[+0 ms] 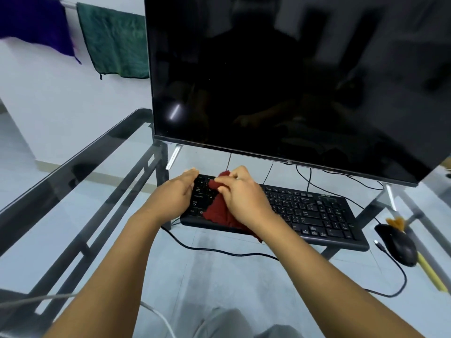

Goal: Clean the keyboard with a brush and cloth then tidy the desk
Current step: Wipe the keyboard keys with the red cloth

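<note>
Counted one black keyboard point(317, 213), set slantwise on the glass counter point(231, 269).
Counted one red cloth point(219, 213), bunched on the keyboard's left part and trailing over its front edge.
Counted two hands, both at the keyboard's left end.
- Right hand point(241, 193): fingers curled, clamped on the cloth's upper folds.
- Left hand point(180, 189): fingers straight and together, laid flat on the keyboard's left end, gripping nothing, just beside the cloth.

Read "Caps Lock" on one key between the hands. Other key legends too small to read.

Counted one brush point(428, 270), yellow handle and brown bristles, right of the keyboard, partly hidden behind one black mouse point(396, 245). Mouse just beside the keyboard's right end, so little room there.

Counted one dark monitor point(280, 81) behind and above the keyboard. Read "TCL" on its lower bezel. Lower edge hangs close over the keyboard's back row. Several thin black leads behind the keyboard, number uncertain.

Noted one black cable point(219, 251) crossing the glass in front of the keyboard, between the forearms.

Widest stretch of glass lies left of the keyboard, out to the counter's dark rounded edge.

Counted two towels on a wall rail far left of and above the keyboard: one purple towel point(36, 23), one green towel point(114, 42).
</note>
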Motion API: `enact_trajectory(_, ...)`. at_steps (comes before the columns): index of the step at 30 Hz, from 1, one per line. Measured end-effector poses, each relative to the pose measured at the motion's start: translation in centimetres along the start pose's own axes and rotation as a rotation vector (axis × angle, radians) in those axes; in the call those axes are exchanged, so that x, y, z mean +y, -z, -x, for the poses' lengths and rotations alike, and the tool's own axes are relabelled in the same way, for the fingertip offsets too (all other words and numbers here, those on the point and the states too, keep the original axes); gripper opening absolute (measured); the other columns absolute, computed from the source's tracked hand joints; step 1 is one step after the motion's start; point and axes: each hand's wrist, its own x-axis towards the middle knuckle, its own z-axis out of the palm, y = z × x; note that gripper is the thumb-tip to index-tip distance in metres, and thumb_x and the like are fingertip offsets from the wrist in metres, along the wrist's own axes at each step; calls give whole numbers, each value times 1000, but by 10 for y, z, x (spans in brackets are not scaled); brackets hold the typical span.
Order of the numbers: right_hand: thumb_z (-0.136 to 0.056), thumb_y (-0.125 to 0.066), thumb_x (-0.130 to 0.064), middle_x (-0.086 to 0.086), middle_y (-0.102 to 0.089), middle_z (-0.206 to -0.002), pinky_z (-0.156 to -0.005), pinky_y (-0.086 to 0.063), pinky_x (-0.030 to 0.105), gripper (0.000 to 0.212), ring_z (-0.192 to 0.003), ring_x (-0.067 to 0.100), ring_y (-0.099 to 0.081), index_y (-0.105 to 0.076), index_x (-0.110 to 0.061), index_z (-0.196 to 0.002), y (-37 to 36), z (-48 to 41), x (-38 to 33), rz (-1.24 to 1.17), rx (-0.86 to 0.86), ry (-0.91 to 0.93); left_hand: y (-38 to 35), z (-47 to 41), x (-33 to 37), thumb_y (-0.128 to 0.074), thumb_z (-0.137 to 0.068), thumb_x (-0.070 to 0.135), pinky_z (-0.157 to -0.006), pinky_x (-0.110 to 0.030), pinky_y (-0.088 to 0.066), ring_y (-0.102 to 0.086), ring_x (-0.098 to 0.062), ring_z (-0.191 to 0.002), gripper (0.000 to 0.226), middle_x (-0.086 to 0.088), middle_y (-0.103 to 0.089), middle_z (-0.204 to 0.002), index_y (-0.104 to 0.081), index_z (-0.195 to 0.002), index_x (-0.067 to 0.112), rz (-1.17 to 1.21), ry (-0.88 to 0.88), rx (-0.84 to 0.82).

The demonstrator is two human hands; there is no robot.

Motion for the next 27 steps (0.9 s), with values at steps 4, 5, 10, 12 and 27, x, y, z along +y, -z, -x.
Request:
enact_trajectory(4, -95, -55, -31, -6, -41, -106, -80, -45, 31, 27, -90, 17, -52, -62, -29, -121, -2, 42, -35, -81, -189, 247, 0, 0, -1, -31, -101, 18, -112, -24, -21, -26, -9, -142, 47, 5, -29, -155, -31, -148, 24, 4, 6, -9)
enact_trajectory(5, -94, -56, -31, -6, -42, -108, -79, -45, 31, 28, -90, 17, -52, -62, -31, -122, 0, 48, -34, -66, -232, 313, 0, 0, 0, -31, -101, 18, -112, -24, -22, -26, -10, -142, 46, 5, -29, -154, -31, -147, 23, 2, 5, -9)
enact_trajectory(10, -95, -56, -31, -6, -44, -107, -90, -49, 35, 29, -95, 19, -57, -64, -33, -123, 14, 29, 15, -11, -16, 48, -1, 1, 1, -31, -101, 16, -111, -22, -19, -25, -9, -142, 47, 6, -28, -155, -30, -148, 23, -11, -9, 0)
enact_trajectory(12, -95, -57, -31, -8, -42, -107, -88, -48, 31, 29, -93, 17, -56, -64, -33, -122, 15, 41, 8, -33, -74, 131, 0, 1, 2, -31, -101, 16, -111, -22, -19, -25, -9, -142, 47, 7, -27, -155, -30, -148, 23, -17, -5, -7)
enact_trajectory(27, -94, -58, -34, -9, -44, -111, -97, -42, 27, 31, -104, 13, -54, -64, -33, -124, 33, 48, 30, -44, -157, 136, -1, 1, 5, -31, -99, 8, -119, -36, -3, -15, -15, -146, 47, -4, -28, -155, -33, -146, 14, -151, -90, 29)
